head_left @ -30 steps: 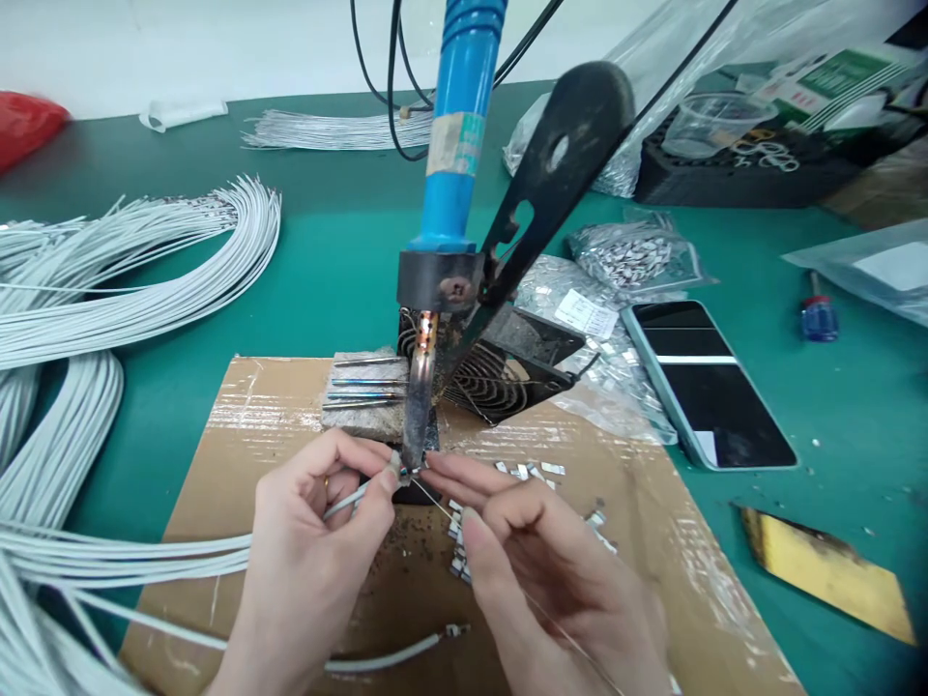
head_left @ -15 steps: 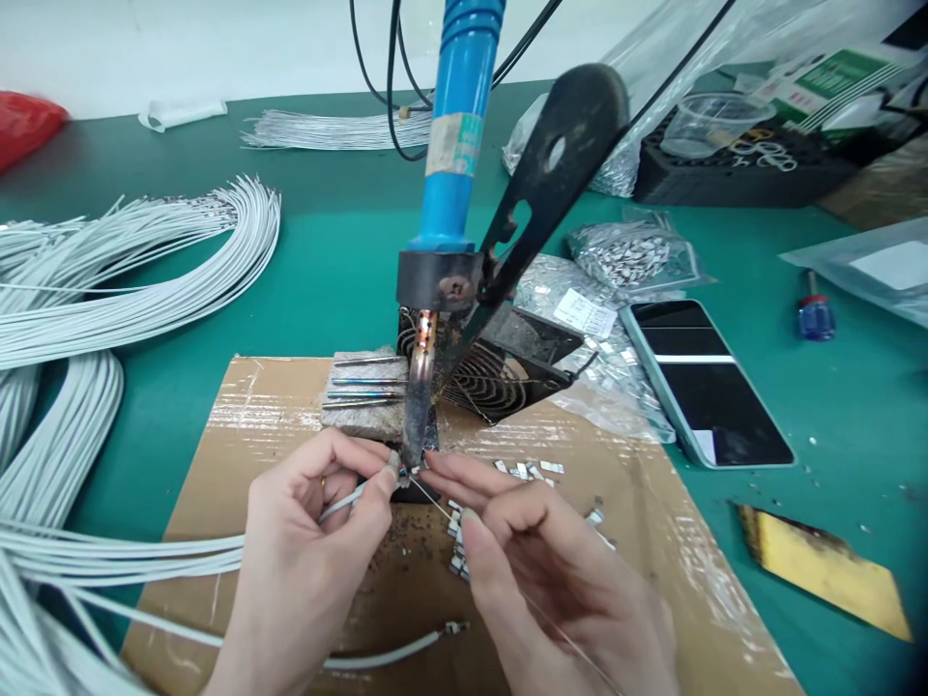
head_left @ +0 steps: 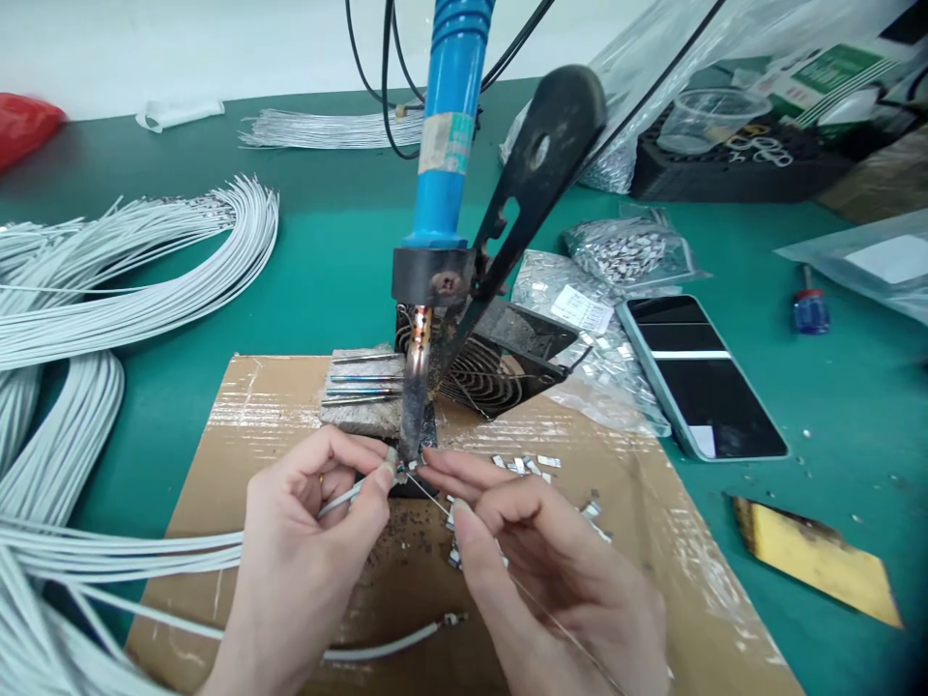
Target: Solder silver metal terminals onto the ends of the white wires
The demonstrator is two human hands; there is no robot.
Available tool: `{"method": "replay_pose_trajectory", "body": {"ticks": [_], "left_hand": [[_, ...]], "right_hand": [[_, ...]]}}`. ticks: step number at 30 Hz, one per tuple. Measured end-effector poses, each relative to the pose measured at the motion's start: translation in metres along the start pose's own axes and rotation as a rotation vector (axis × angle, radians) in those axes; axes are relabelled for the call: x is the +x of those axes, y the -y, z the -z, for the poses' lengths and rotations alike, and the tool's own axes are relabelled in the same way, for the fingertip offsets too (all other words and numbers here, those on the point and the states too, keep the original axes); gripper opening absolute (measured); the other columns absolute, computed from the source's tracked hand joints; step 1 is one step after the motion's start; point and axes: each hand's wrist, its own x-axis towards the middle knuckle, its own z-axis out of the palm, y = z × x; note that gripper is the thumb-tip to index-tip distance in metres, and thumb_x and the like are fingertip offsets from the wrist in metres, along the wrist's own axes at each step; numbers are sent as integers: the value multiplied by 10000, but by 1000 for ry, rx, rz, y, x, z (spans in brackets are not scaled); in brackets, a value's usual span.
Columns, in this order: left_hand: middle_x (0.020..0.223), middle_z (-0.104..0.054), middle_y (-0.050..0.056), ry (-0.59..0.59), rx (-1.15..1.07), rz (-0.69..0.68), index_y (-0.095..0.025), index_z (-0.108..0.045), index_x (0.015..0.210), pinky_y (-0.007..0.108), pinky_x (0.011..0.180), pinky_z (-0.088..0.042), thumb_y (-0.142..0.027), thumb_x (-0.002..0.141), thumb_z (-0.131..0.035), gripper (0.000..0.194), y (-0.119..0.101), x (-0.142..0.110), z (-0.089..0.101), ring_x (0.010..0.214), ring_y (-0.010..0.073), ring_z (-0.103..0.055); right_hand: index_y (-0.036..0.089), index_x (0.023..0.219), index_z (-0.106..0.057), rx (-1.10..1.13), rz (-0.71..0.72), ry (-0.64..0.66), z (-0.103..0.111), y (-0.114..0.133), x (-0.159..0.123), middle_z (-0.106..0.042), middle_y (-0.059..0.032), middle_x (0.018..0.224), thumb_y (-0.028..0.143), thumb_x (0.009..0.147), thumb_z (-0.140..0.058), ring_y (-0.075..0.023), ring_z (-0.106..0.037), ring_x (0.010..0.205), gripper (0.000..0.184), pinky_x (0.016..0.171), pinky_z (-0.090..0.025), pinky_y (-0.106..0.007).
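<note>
My left hand [head_left: 304, 551] pinches the end of a white cable [head_left: 339, 500] and holds it at the tip of the soldering iron [head_left: 418, 406]. This blue-handled iron [head_left: 444, 126] hangs point down in a black stand [head_left: 536, 184]. My right hand [head_left: 551, 580] is closed on a thin solder wire [head_left: 427, 495] and its fingertips meet the cable end under the tip. Both hands work above a taped cardboard sheet [head_left: 239, 435]. Small metal terminals [head_left: 529, 466] lie scattered just right of my fingers.
Big bundles of white cables [head_left: 108, 300] fill the left side of the green table [head_left: 326, 251]. A finished cable [head_left: 391, 643] lies near the cardboard's front. A small fan [head_left: 493, 372], bags of terminals [head_left: 627, 251], a phone [head_left: 700, 372], a screwdriver [head_left: 808, 307] and a yellow sponge [head_left: 812, 561] lie to the right.
Hardly anything differs: both hands stay pinched at the iron's tip. The view has shifted slightly, so everything sits a little to the left and higher.
</note>
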Motion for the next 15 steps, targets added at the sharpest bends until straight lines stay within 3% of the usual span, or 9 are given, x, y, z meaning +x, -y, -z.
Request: {"method": "replay_pose_trajectory", "body": {"ticks": [15], "left_hand": [[758, -786, -20, -6, -15, 1, -184, -733, 658, 65, 605, -523, -80, 712, -800, 135, 5, -2, 1, 607, 49, -681]], "right_hand": [[250, 721, -613, -28, 5, -1, 0, -2, 1, -820, -38, 1175, 249, 966, -649, -205, -800, 1075, 248, 993, -607, -300]]}}
